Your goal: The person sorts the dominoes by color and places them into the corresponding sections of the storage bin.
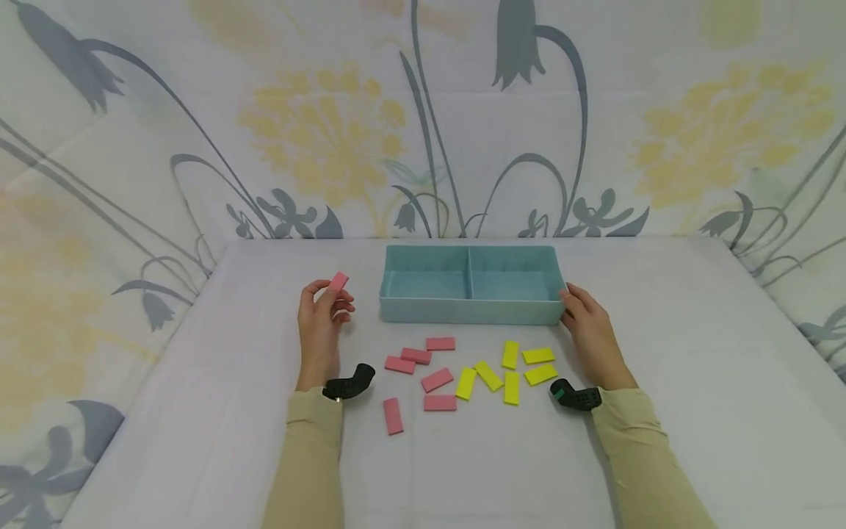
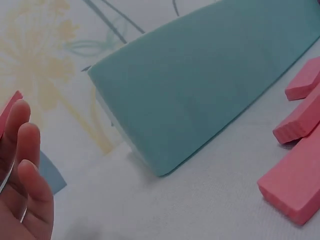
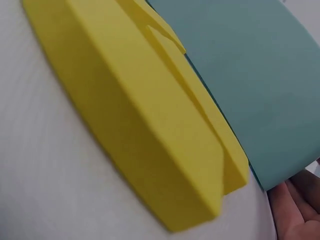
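Note:
My left hand [image 1: 322, 316] pinches a pink block [image 1: 338, 282] above the table, left of a blue-green box [image 1: 426, 311]. The box has two compartments with a divider [image 1: 470, 272] between them. My right hand [image 1: 590, 330] holds the box at its right end, fingers at the rim and front corner. In the right wrist view, part of that hand [image 3: 295, 210] shows behind the box corner. Several pink blocks [image 1: 437, 380] and several yellow blocks [image 1: 489, 375] lie flat in front of the box. In the left wrist view the pinched block [image 2: 9, 111] is mostly cut off.
A white cloth [image 1: 496, 470] covers the table. Floral fabric [image 1: 370, 125] hangs along the back and both sides. A black wrist camera [image 1: 350, 382] sits on my left wrist and another black camera [image 1: 575, 397] on my right.

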Available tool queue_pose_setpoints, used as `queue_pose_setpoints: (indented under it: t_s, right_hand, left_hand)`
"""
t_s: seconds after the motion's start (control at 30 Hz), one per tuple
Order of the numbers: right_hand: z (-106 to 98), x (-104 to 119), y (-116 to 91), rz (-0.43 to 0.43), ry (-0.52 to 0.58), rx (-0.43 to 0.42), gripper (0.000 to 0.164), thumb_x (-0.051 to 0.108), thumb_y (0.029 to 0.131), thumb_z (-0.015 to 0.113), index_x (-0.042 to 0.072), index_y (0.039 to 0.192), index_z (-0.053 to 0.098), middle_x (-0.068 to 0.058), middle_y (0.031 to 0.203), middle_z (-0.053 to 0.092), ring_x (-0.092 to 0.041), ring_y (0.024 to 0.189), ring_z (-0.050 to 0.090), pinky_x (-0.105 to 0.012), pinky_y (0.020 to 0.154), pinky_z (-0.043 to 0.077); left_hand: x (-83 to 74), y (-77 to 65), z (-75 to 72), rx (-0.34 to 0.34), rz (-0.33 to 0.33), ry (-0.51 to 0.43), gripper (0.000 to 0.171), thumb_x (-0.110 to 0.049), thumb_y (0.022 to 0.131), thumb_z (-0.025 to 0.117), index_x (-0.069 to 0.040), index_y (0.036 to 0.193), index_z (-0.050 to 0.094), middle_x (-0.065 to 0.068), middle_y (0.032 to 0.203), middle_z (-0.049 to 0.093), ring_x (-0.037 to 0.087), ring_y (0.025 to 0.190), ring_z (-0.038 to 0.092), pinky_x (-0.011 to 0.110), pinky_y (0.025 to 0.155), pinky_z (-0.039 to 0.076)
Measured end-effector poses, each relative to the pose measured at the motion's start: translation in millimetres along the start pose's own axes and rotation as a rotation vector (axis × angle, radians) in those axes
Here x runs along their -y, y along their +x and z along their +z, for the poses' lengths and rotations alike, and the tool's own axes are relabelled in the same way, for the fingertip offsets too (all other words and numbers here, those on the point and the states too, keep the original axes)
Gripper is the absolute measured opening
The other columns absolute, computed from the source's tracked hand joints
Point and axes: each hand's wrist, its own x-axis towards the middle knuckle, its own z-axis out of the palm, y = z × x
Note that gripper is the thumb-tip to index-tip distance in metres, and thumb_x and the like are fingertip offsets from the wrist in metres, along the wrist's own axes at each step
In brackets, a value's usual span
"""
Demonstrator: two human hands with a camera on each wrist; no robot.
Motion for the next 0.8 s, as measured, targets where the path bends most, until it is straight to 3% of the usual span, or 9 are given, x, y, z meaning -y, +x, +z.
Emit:
queue_pose_setpoints:
  t_s: [0.2, 0.37, 0.6, 0.8]
  right_hand:
    - [-4.0, -0.1, 0.5, 0.021, 0.08, -0.006, 0.073, 0.048, 0.088, 0.046, 0.005, 0.142, 0.02, -0.012, 0.146, 0.016, -0.023, 0.129, 0.026, -0.028, 0.098, 0.031]
    - [-4.2, 2.2, -0.3, 0.039, 0.108, 0.036, 0.074, 0.045, 0.087, 0.05, 0.006, 0.142, 0.019, -0.012, 0.146, 0.016, -0.022, 0.128, 0.028, -0.026, 0.097, 0.032]
    - [-5.2, 8.0, -0.2, 0.041, 0.095, 0.068, 0.071, 0.043, 0.089, 0.048, 0.006, 0.142, 0.019, -0.014, 0.147, 0.013, -0.024, 0.128, 0.028, -0.029, 0.098, 0.031]
    - [-7.0, 9.4, -2.0, 0.029, 0.034, 0.118, 0.066, 0.04, 0.091, 0.045, 0.005, 0.142, 0.02, -0.015, 0.146, 0.015, -0.026, 0.126, 0.032, -0.027, 0.095, 0.035]
  left_hand:
    - [-7.3, -2.8, 18.2, 0.076, 0.041, 0.166, 0.026, -0.025, 0.089, 0.054, -0.013, 0.112, 0.055, 0.014, 0.095, 0.061, 0.025, 0.082, 0.054, 0.026, 0.064, 0.045]
    - [-12.0, -3.4, 29.4, 0.115, 0.144, 0.341, 0.025, -0.024, 0.088, 0.055, -0.015, 0.112, 0.06, 0.006, 0.095, 0.061, 0.022, 0.084, 0.054, 0.034, 0.067, 0.047]
    - [-14.6, -6.8, 43.6, 0.182, 0.262, 0.598, 0.028, -0.035, 0.086, 0.057, -0.023, 0.111, 0.06, -0.005, 0.094, 0.059, 0.01, 0.084, 0.05, 0.03, 0.071, 0.04]
    - [-15.6, -13.0, 51.0, 0.203, 0.355, 0.79, 0.02, -0.026, 0.086, 0.058, -0.017, 0.104, 0.056, -0.006, 0.091, 0.058, 0.012, 0.083, 0.051, 0.03, 0.065, 0.04]
